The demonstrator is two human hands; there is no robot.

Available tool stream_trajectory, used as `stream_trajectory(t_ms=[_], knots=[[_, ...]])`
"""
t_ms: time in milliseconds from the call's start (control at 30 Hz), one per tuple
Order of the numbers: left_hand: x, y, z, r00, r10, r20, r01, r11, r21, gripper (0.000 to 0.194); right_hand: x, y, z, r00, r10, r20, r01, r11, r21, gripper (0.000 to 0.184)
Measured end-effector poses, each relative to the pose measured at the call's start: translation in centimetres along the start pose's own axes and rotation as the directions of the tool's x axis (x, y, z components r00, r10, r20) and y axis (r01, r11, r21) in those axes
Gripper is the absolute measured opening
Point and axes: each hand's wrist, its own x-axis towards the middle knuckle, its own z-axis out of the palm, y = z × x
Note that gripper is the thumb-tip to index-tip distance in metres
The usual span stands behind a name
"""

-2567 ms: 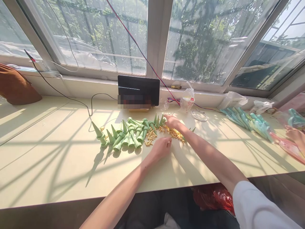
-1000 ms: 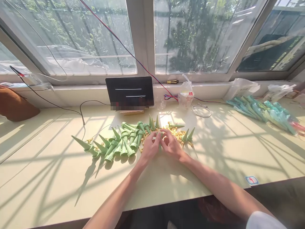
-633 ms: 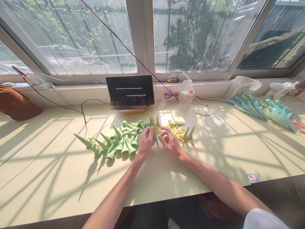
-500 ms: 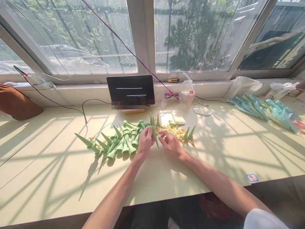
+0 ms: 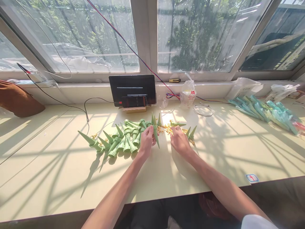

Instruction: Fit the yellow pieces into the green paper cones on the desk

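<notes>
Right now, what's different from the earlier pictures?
The left hand has taken hold of a green cone, its tip toward the person. The right hand came back from the standing cones, met the left, then moved right to the yellow pieces; whether it grips one is hidden. The tablet, bagged cup and green pile stayed put.

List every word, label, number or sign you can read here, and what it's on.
No text is legible.
Phone: screen marks, too small to read.
Bagged cup: red mark, blurred.
Blue-edged sticker near the front of the table: red mark, unclear.
Plastic bags at right: any print too faint.
Green cone in the left hand: no lettering visible.
</notes>
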Motion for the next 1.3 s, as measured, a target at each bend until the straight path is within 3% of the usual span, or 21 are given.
stream_trajectory(t_ms=[167, 667, 767, 867, 1067, 1300], knots=[[-0.1, 0.0, 0.0, 1.000, 0.001, 0.008, 0.000, 1.000, -0.011, 0.040, 0.0, 0.8, 0.1, 0.995, 0.094, 0.030, -0.092, 0.995, -0.048, 0.025], [-0.4, -0.1, 0.5, 0.997, -0.028, 0.065, 0.034, 0.996, -0.081, 0.043, 0.2, 1.4, 0.3, 0.998, 0.067, 0.003, -0.067, 0.998, -0.012, 0.030], [-0.5, 0.0, 0.5, 0.997, -0.038, 0.063, 0.044, 0.995, -0.090, 0.043, 0.5, 1.7, 0.8, 0.998, 0.053, -0.037, -0.051, 0.998, 0.048, 0.030], [-0.5, 0.0, 0.5, 0.997, -0.041, 0.059, 0.047, 0.994, -0.096, 0.043, 0.8, 1.9, 1.2, 0.990, -0.018, -0.139, 0.048, 0.976, 0.215, 0.028], [-0.5, -0.1, 0.6, 0.996, -0.048, 0.075, 0.055, 0.995, -0.084, 0.044, 0.4, 0.8, 1.8, 0.941, -0.043, -0.337, 0.248, 0.764, 0.595, 0.014], [-0.8, -0.3, 1.1, 0.993, -0.045, 0.107, 0.053, 0.996, -0.071, 0.045, -0.1, -0.3, 2.2, 0.958, 0.007, -0.286, 0.247, 0.482, 0.841, 0.015]])
